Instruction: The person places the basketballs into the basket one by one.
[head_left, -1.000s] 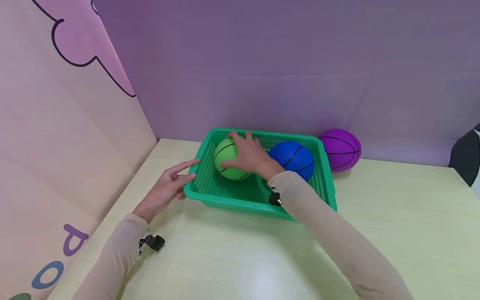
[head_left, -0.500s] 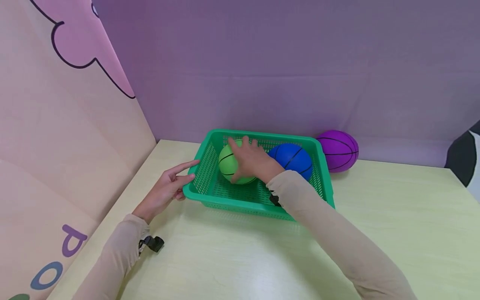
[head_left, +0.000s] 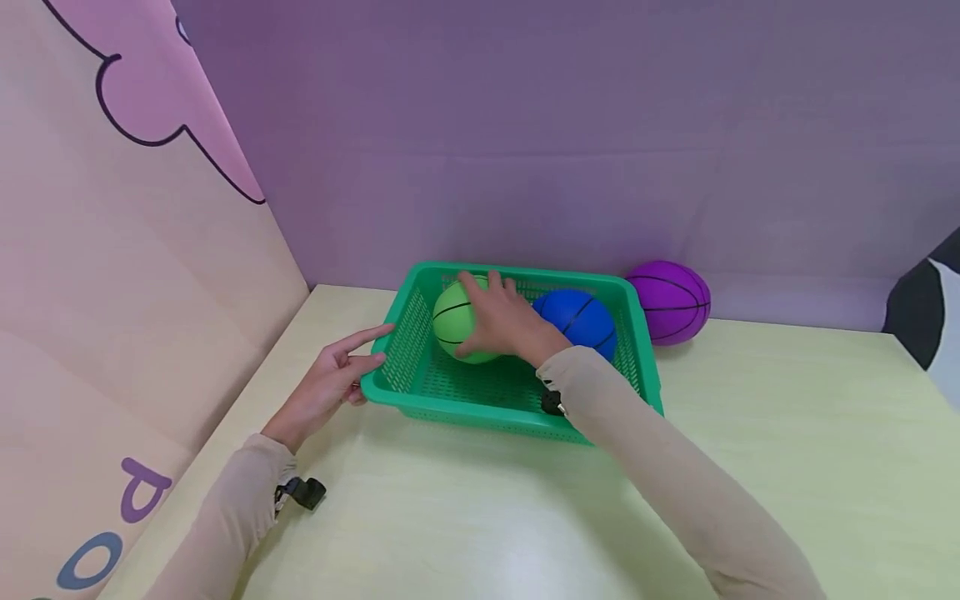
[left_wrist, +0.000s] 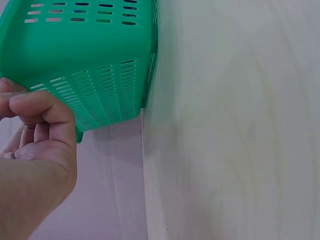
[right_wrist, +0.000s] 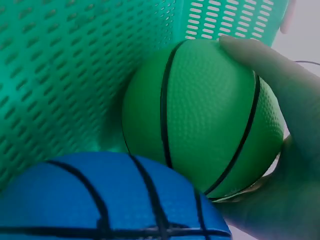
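Observation:
A green toy basketball (head_left: 451, 325) sits in the left half of the green plastic basket (head_left: 517, 422). My right hand (head_left: 504, 321) reaches in from above and grips this ball, fingers over its far side and thumb on the near side. In the right wrist view, the fingers wrap the green ball (right_wrist: 205, 115) from the right. Beside it in the basket lies a blue toy basketball (head_left: 573, 317), partly behind my right wrist. My left hand (head_left: 326, 383) holds the basket's left rim, index finger and thumb on it. The left wrist view shows its other fingers curled beneath the rim.
A purple toy basketball (head_left: 670, 302) rests on the pale table (head_left: 787, 417) just outside the basket's right end. A purple backdrop (head_left: 562, 150) rises right behind the basket, and a printed panel (head_left: 150, 292) stands along the left.
The green basketball has turned under my right hand and shifted slightly right within the basket. My left hand keeps its place at the rim. The whole head view has shifted a little.

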